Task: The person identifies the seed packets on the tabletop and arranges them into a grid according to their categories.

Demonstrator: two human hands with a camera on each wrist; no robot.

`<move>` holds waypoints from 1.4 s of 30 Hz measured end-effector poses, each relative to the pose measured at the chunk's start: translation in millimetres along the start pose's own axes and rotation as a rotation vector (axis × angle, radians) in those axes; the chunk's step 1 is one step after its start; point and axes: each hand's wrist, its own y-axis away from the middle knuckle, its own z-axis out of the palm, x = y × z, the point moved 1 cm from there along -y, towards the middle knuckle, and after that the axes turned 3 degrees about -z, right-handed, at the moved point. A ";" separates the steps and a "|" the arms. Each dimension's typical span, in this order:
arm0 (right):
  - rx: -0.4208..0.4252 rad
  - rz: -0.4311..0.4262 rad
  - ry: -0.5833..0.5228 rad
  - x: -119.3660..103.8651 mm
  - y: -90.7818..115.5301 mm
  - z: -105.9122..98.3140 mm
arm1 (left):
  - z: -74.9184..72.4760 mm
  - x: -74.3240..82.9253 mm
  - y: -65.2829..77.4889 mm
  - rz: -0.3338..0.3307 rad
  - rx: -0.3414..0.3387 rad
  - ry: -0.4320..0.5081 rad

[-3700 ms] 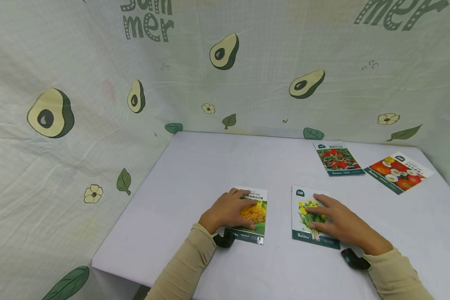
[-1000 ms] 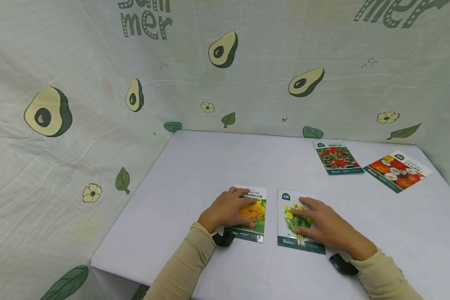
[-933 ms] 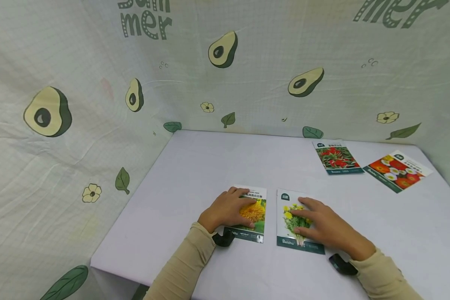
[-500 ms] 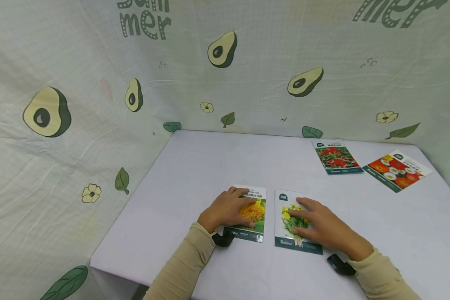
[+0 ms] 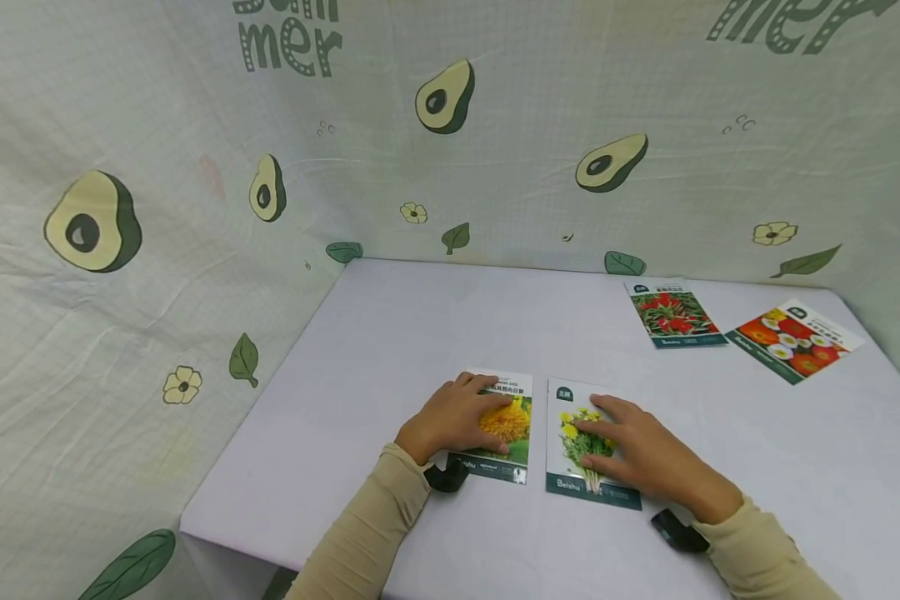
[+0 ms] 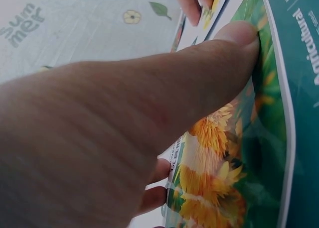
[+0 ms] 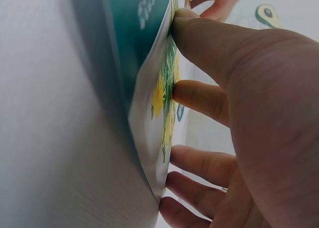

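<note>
My left hand (image 5: 453, 421) rests on a seed packet with an orange sunflower-like bloom (image 5: 508, 423), fingers spread across its face. In the left wrist view the thumb presses on the glossy orange-flower packet (image 6: 209, 188) near its dark green band. To the right, a seed packet with yellow flowers on green stems (image 5: 570, 454) lies flat under my right hand (image 5: 648, 454). The fingertips of that hand touch the yellow-flower packet (image 7: 162, 93) in the right wrist view, thumb and fingers apart. A narrow gap separates the two packets.
A red-flower seed packet (image 5: 675, 317) lies at the back right of the white table (image 5: 390, 342). Close beside it, a packet with orange, red and white flowers (image 5: 795, 343) lies at an angle. An avocado-print cloth (image 5: 525, 208) hangs behind the table.
My right hand has slid the yellow-flower packet leftward, narrowing the gap to the orange-flower packet; it still creeps left over the last second. The left hand and its packet have stayed put.
</note>
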 end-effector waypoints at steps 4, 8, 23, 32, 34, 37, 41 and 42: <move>0.006 -0.002 0.000 -2.0 -1.2 -0.6 | 0.0 -0.6 -0.2 0.000 0.000 -0.003; 0.010 0.000 0.019 -5.0 -3.0 -1.2 | -0.5 -0.5 -0.1 -0.005 -0.005 -0.004; 0.016 0.000 0.072 -7.9 -5.1 1.7 | -0.6 -0.5 0.5 -0.012 0.003 0.006; 0.013 0.007 0.079 -7.5 -6.4 2.2 | -1.3 -0.5 0.7 -0.006 0.003 0.005; 0.015 0.011 0.081 -7.7 -6.4 2.8 | -1.2 0.0 0.6 -0.004 0.000 0.006; 0.018 0.012 0.084 -8.0 -5.9 3.6 | -0.7 0.0 0.5 -0.004 0.000 0.001; 0.017 0.015 0.083 -8.5 -4.9 3.2 | -1.1 0.3 0.5 -0.009 -0.007 -0.001; 0.016 0.017 0.084 -8.7 -4.7 2.9 | -1.2 0.4 0.5 -0.010 -0.008 -0.001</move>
